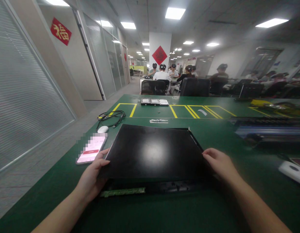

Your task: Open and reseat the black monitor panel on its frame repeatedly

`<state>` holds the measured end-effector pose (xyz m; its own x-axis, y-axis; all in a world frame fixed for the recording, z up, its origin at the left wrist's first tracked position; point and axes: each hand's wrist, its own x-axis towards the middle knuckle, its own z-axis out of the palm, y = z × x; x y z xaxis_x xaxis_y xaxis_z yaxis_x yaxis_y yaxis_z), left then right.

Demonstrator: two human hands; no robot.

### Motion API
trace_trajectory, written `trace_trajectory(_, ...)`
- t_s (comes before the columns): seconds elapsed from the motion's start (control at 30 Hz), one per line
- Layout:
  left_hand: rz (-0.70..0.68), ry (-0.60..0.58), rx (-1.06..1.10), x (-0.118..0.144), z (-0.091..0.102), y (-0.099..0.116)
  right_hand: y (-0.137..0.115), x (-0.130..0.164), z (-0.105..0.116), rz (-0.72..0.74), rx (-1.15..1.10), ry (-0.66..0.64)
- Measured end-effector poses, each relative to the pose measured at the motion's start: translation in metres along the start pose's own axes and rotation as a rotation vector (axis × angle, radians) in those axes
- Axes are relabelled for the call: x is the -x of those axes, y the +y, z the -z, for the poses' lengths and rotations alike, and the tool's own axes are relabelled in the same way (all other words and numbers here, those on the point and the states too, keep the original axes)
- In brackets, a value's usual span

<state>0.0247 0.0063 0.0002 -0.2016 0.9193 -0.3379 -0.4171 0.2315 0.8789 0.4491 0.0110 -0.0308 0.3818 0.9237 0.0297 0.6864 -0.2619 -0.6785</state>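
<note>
A glossy black screen panel (135, 152) is in front of me, a ceiling light mirrored in its middle. My left hand (94, 171) is closed on its left edge, thumb on the face and fingers partly hidden beneath. At the right edge, my right hand (216, 158) is closed in a pinch on the panel. A thin black frame (193, 137) shows past the panel's upper right corner; whether it is joined to the panel I cannot tell. Below the panel's near edge lie a green circuit board strip (123, 192) and a dark bar (169, 186).
To the left are a phone (91, 149), a white mouse (103, 129) and a coiled black cable (113, 117). Hard drives (154, 102) line the far side of the green table (145, 213). Blurred long dark parts (268, 131) and a white device (293, 171) lie right. People sit beyond.
</note>
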Motion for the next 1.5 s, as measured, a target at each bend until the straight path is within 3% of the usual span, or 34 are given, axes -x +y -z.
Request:
trace_trajectory(0.57, -0.004, 0.014, -0.154, -0.0002, 0.0036, -0.0012, -0.0033, 0.0007, 0.0038, -0.021, 0.039, -0.030)
trace_trajectory(1.5, 0.035, 0.066, -0.185, 0.0015, -0.0042, -0.0038, -0.0046, -0.0018, 0.0056, 0.010, 0.096, -0.017)
